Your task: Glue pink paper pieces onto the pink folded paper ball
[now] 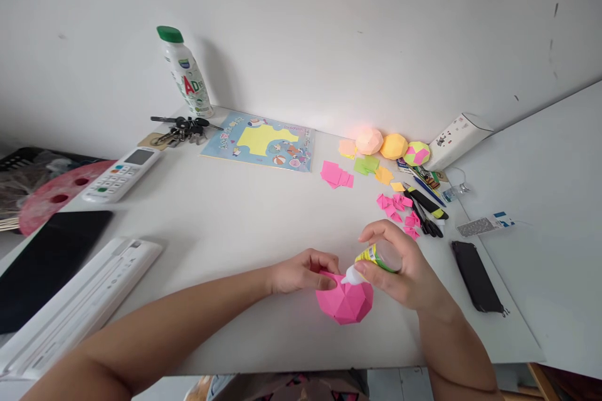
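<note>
Near the front of the white table sits a pink faceted paper ball (347, 306), its far side partly covered by my fingers. My left hand (308, 272) grips the ball's upper left edge, thumb on top. In my right hand (399, 276) is a tilted glue bottle (379, 257) with a yellow and green label. Its white nozzle points down and left, at or just above the ball's top; contact is hard to tell. Folded pink paper pieces (397, 208) lie beyond my right hand.
Paper balls (394, 146) and coloured paper squares (336, 174) lie toward the wall. Scissors (430, 225) and a cutter (427, 202) are at right, near a black pouch (477, 277). A bottle (188, 78), keys (183, 130) and a remote (123, 174) stand or lie left.
</note>
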The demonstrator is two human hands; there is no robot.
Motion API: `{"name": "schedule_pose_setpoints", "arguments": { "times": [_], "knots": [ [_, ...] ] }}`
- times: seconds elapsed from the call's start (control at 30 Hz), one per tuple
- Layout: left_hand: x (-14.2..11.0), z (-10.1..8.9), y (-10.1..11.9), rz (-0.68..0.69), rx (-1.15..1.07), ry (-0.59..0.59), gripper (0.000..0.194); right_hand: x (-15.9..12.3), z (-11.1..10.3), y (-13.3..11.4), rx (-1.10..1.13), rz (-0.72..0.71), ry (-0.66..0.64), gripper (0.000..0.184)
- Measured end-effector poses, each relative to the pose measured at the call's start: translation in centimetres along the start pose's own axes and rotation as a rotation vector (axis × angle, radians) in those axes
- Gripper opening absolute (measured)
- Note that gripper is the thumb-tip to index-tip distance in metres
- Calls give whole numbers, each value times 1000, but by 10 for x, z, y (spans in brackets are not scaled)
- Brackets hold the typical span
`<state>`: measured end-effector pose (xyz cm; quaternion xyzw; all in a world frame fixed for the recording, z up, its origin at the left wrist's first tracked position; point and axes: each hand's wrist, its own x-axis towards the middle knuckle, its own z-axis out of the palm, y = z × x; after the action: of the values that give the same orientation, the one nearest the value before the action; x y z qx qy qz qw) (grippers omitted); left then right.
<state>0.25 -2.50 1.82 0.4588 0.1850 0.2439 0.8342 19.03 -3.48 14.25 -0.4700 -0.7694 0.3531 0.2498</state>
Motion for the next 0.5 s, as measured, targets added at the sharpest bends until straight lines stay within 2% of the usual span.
{"name": "schedule_pose_setpoints", "arguments": {
  "times": [0.37,0.5],
  "knots": [
    [0,4,6,-25,1,-9,26,0,1,0,-29,-40,54,19],
    [0,3,5,-33,8,-10,25,-1,1,1,-32,-38,34,20]
  ]
}}
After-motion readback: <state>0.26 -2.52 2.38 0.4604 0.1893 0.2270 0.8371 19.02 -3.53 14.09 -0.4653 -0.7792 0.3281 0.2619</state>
